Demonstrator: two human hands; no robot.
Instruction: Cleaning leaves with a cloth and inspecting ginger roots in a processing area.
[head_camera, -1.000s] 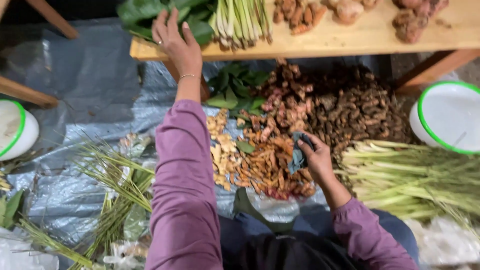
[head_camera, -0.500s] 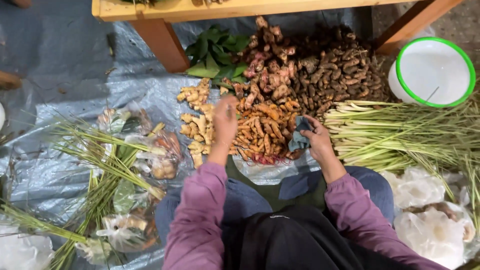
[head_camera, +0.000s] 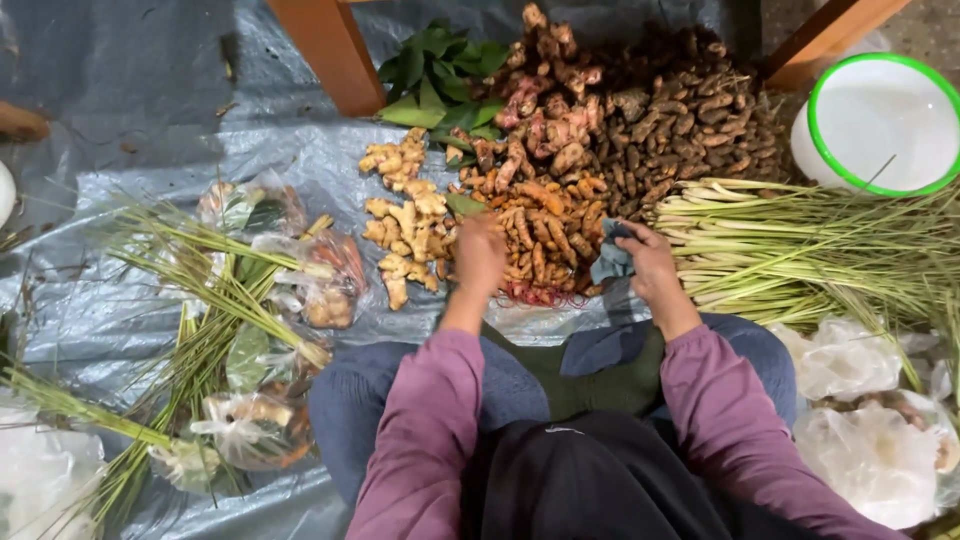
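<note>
Grey tarpaulin underlies everything. Mid-frame, the left hand reaches into the orange turmeric pile, its grasp hidden; the right hand clutches a grey-blue cloth. Picking single roots seems wisest.

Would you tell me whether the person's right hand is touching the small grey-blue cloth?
Touching. The head view shows the right hand gripping the grey-blue cloth, its fingers closed over the cloth's edge.

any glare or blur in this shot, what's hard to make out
Head view: mostly sharp, evenly lit; sheen on the grey tarp; the white basin is nearly blown out; the left hand looks slightly soft over the orange roots; the right hand grips a bluish cloth.
</note>
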